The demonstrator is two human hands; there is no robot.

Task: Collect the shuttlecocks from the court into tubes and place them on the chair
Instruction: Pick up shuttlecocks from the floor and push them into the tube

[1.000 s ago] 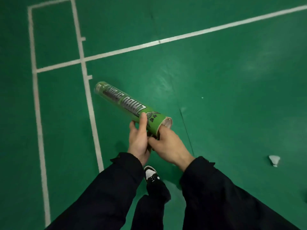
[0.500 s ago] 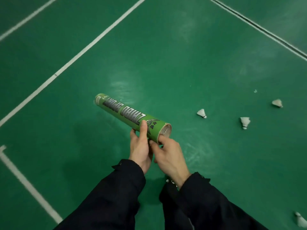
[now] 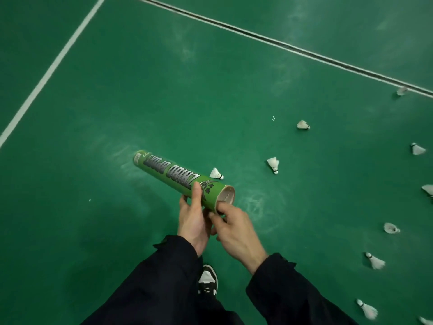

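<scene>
A white painted court line (image 3: 50, 69) is running up the green floor at the far left. Right of it, the long green cardboard shuttlecock tube (image 3: 178, 178) is being held slantwise above the court, its capped end pointing up and left and its open mouth turned toward the person, probably so that shuttlecocks can be fed in nose first. Something pale is showing just inside the mouth; I cannot tell how full the tube is. Bold lettering along the side, upside down from here, is reading roughly "ZHIBO SPORT", with a small emblem near the open end.

The left hand (image 3: 193, 221) is gripping the tube from below, thumb lying up over the wall. The right hand (image 3: 235, 227) is curling its fingers at the rim, pinching the lower edge, seemingly steadying it.

Just past the tube, the nearest white feather shuttlecock (image 3: 216, 173) is lying on the floor; another (image 3: 273, 164) is lying further right, and more are scattered toward the right edge, still uncollected. No chair is showing.
</scene>
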